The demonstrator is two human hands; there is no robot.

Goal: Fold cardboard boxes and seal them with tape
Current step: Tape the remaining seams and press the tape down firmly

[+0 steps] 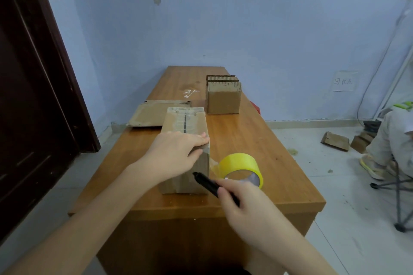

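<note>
Cardboard box (185, 158) is pressed down by the left hand (176, 154), fingers flat, while the right hand (243, 203) grips a black cutter (210, 185) at five o'clock: slice the taut tape (242, 168) close to the box.

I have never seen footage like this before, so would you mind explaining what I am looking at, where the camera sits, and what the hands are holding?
There is no machine here. The single picture comes from a camera worn on a person's head, looking forward and down, so the two bare arms entering from below are the wearer's own.

The left hand presses down on the near end of a cardboard box standing on a wooden table. The right hand grips a black tool, perhaps a pen or cutter, with its tip at the box's near corner. A yellow tape roll sits beside the box, a strip running from it to the box.

Further back lie flattened cardboard and a stack of small boxes. Another person sits at the right edge.
</note>
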